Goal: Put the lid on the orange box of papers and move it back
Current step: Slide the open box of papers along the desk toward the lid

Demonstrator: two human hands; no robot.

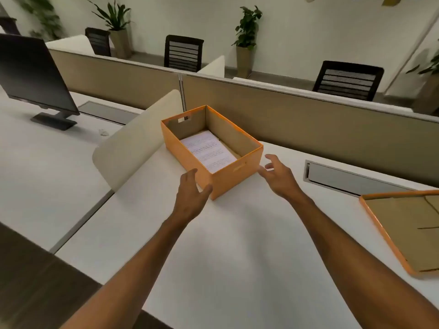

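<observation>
An open orange box (228,179) stands on the white desk (225,257) near the beige partition, turned at an angle. A stack of printed papers (207,150) lies inside it. The orange lid (401,229) lies upside down at the desk's right edge, brown inside showing, partly cut off by the frame. My left hand (190,195) is open at the box's near left corner, thumb close to or touching the wall. My right hand (278,174) is open just right of the box's near right corner, fingers spread, holding nothing.
A curved cream side divider (137,143) stands just left of the box. The beige partition wall (308,122) runs behind it. A cable hatch (344,178) sits in the desk at right. A black monitor (33,77) stands on the neighbouring desk at left.
</observation>
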